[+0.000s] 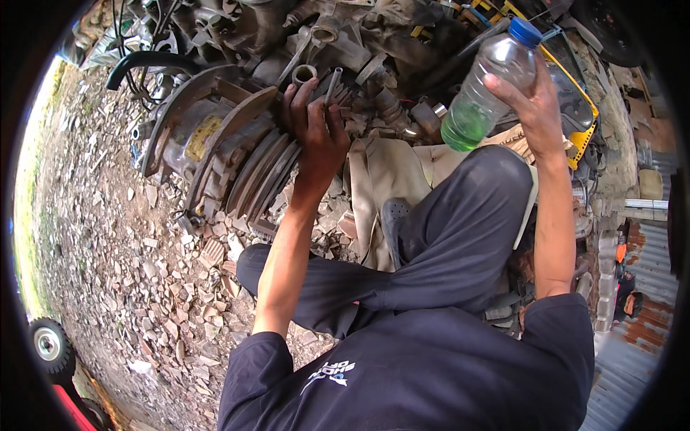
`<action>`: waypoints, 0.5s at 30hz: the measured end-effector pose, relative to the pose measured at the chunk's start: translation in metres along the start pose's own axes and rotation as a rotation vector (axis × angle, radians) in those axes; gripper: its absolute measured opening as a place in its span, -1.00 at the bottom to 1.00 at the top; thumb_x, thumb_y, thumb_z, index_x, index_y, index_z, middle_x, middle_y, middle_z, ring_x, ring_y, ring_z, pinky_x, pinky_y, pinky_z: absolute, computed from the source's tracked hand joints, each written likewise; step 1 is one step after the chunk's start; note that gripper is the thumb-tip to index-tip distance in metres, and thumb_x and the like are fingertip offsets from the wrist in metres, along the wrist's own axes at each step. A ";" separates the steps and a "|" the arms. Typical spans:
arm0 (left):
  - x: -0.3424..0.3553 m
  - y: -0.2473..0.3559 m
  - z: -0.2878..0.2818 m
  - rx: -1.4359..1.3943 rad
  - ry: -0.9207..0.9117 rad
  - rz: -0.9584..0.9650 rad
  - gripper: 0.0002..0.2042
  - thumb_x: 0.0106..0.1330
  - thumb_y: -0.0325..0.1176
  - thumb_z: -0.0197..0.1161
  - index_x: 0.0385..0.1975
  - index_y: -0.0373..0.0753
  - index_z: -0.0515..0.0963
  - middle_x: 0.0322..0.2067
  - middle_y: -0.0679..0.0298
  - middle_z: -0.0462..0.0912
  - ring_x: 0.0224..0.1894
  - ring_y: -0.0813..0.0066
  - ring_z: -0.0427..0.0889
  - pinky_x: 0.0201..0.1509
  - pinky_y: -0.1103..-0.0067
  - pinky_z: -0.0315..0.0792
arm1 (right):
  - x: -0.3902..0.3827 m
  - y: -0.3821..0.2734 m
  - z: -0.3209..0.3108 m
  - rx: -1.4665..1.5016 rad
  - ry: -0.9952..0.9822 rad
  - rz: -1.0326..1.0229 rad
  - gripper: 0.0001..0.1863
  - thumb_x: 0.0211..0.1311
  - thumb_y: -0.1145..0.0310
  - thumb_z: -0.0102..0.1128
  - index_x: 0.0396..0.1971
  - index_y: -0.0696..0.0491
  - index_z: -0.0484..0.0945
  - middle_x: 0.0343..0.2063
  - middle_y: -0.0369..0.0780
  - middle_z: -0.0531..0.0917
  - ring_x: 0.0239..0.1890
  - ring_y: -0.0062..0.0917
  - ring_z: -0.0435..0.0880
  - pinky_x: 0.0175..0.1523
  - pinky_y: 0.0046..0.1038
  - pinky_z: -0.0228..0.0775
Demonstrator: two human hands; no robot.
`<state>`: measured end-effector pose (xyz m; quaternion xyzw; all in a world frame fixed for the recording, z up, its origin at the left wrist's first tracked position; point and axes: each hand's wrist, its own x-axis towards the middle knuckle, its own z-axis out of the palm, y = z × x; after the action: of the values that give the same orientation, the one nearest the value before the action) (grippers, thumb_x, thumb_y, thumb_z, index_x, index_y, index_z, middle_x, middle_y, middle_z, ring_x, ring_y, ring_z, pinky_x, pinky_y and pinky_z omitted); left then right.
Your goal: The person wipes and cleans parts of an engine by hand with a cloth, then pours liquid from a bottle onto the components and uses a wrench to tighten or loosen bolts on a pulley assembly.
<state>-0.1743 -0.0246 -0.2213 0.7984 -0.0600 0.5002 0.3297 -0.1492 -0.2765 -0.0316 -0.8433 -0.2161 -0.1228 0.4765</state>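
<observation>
My left hand (316, 136) has curled fingers at the top of a greasy metal assembly with grooved pulley discs (262, 172) and flanges. A short hollow sleeve (305, 74) and a thin metal rod (333, 85) show at its fingertips; exactly what it grips is hidden. My right hand (539, 118) is closed around a clear plastic bottle (480, 93) with a blue cap and green liquid low inside, held tilted above my bent knee.
Dark machine parts (237, 32) are heaped beyond my hands. Beige cloth (377, 172) lies by my crossed legs on rubble (165, 287). A yellow metal frame (586, 133) and rusty corrugated sheet (647, 330) are at right, a small wheel (50, 345) at far left.
</observation>
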 end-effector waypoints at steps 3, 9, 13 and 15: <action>-0.004 -0.002 0.004 0.023 -0.015 0.008 -0.93 0.29 -0.49 0.08 -0.30 -0.31 0.47 0.06 0.07 0.45 0.22 -0.02 0.27 0.29 0.15 0.07 | 0.014 0.044 0.013 0.066 -0.080 -0.040 -0.31 0.04 0.20 0.45 0.12 0.14 0.33 -0.08 -0.22 0.58 -0.03 -0.53 0.57 0.13 -0.47 0.37; -0.003 -0.003 0.005 0.104 0.013 0.006 -0.93 0.30 -0.47 0.09 -0.31 -0.31 0.48 0.03 0.08 0.50 0.19 -0.05 0.32 0.29 0.18 0.11 | 0.044 0.063 0.035 -0.016 -0.235 -0.103 -0.29 0.05 0.25 0.45 0.17 0.13 0.29 -0.06 -0.23 0.54 0.00 -0.54 0.55 0.14 -0.47 0.37; -0.002 -0.004 0.009 0.178 0.005 0.030 -0.93 0.31 -0.47 0.08 -0.32 -0.32 0.46 0.04 0.07 0.50 0.20 -0.05 0.33 0.29 0.18 0.11 | 0.069 0.092 0.051 0.076 -0.271 -0.131 -0.36 -0.01 0.16 0.48 0.00 0.13 0.38 -0.19 -0.21 0.61 -0.13 -0.55 0.62 0.02 -0.46 0.45; -0.002 -0.006 0.010 0.240 -0.017 0.055 -0.93 0.31 -0.47 0.07 -0.31 -0.33 0.45 0.06 0.06 0.49 0.21 -0.05 0.32 0.30 0.18 0.11 | 0.081 0.111 0.060 0.031 -0.290 -0.080 -0.30 -0.06 0.08 0.50 0.01 0.13 0.37 -0.17 -0.16 0.60 -0.05 -0.44 0.59 0.10 -0.39 0.39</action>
<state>-0.1647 -0.0261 -0.2291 0.8344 -0.0242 0.5060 0.2173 -0.0248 -0.2552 -0.1129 -0.8354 -0.3181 -0.0155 0.4479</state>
